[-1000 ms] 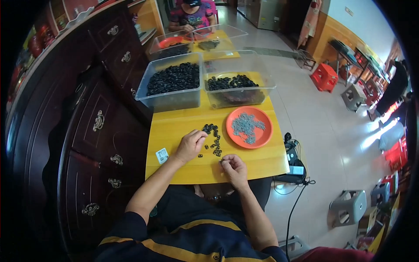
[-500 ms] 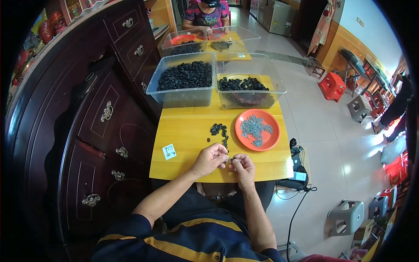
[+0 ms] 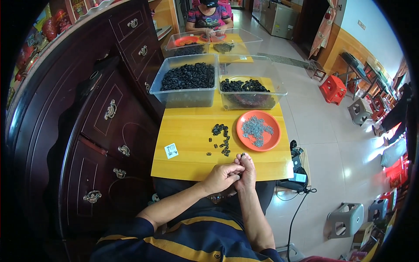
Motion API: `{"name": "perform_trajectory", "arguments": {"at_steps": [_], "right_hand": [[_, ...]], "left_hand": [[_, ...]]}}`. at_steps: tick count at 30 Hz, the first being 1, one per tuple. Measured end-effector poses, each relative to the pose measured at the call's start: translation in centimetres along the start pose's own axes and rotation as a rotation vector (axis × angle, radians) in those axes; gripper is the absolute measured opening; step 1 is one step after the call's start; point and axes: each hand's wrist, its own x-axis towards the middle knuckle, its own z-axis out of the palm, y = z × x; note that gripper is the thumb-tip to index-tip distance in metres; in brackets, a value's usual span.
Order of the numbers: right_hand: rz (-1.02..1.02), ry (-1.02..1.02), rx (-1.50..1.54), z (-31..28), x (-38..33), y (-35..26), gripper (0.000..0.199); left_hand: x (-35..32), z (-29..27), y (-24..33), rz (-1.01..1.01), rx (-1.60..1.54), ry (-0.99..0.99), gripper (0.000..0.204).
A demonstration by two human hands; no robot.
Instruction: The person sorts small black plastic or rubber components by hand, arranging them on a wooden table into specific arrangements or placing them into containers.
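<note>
My left hand [image 3: 221, 178] and my right hand [image 3: 247, 174] meet at the table's near edge. Between the right thumb and finger a small black piece [image 3: 242, 155] just shows. The left fingers are closed against the right palm, and whatever they pinch is hidden. Beyond my hands, several small black oval pieces [image 3: 225, 145] lie loose on the yellow table [image 3: 187, 131]. An orange-red plate [image 3: 276, 140] stands to their right, with a heap of small silvery metal parts [image 3: 255, 127] in it.
A translucent tub [image 3: 187, 99] full of black pieces and a clear box [image 3: 251, 102] with fewer stand at the back. Dark wooden drawers [image 3: 109, 131] flank the table's left. Another person [image 3: 209, 19] sits at the far end. A black cable [image 3: 293, 218] and stools [image 3: 347, 218] are on the right.
Both hands have drawn together and slightly nearer to me, the left now against the right palm. More loose black pieces show on the table where the left hand was.
</note>
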Motion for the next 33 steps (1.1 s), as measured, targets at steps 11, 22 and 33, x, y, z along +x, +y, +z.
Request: {"name": "perform_trajectory", "arguments": {"at_steps": [11, 22, 33], "right_hand": [[0.048, -0.086, 0.015, 1.3, -1.3, 0.3, 0.013], [0.023, 0.0, -0.001, 1.9, -2.2, 0.4, 0.012], [-0.165, -0.082, -0.359, 1.3, -2.4, -0.3, 0.011]], "left_hand": [[-0.3, -0.1, 0.1, -0.063, -0.174, 0.007, 0.017], [-1.2, -0.6, 0.2, -0.066, -0.133, -0.023, 0.022], [-0.1, -3.8, 0.2, -0.073, -0.194, 0.173, 0.022]]}}
